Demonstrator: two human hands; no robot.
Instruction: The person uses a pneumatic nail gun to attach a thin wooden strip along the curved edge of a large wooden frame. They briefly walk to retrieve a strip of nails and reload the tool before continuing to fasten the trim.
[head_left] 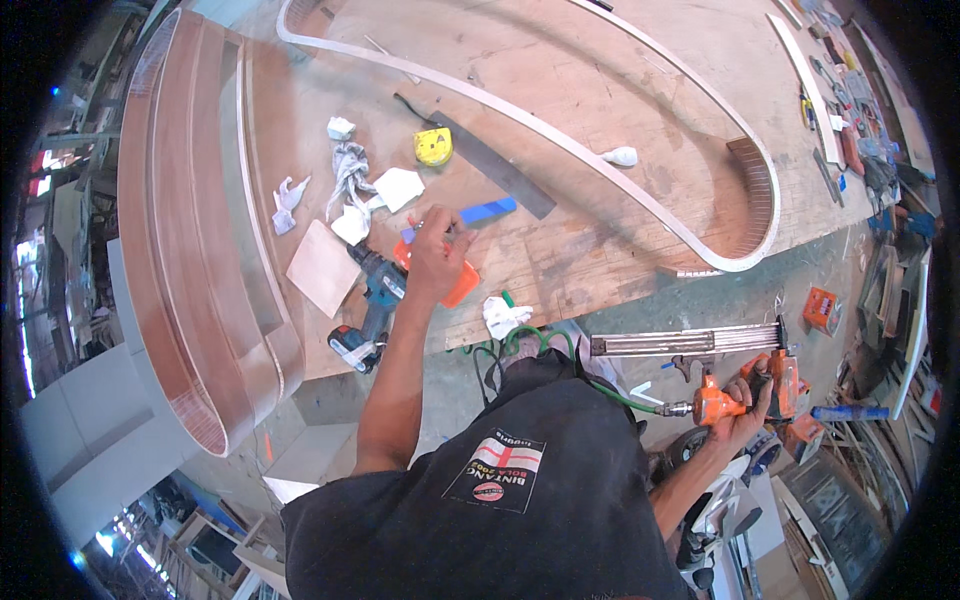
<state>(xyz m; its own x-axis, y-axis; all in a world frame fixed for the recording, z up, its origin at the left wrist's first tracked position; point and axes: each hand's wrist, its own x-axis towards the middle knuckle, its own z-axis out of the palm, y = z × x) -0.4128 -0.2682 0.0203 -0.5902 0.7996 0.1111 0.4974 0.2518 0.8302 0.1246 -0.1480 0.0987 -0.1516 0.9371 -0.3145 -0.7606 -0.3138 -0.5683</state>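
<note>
My left hand (pixel 436 256) reaches out over the plywood worktop (pixel 600 90), fingers pinched around the near end of a blue strip (pixel 487 211). Under the hand lies an orange tray (pixel 462 287). A blue and black cordless drill (pixel 368 312) lies just left of my wrist. My right hand (pixel 742 408) is low at my right side, off the bench, closed around the grip of an orange air nailer (pixel 716 402). A green hose (pixel 625 398) runs from the nailer back across my body.
A yellow tape measure (pixel 433 146), a long metal ruler (pixel 494 166), white rags (pixel 350 180) and a plywood square (pixel 322 268) lie on the worktop. A bent wooden strip (pixel 640 195) loops across it. A curved wooden shell (pixel 190 250) stands on the left.
</note>
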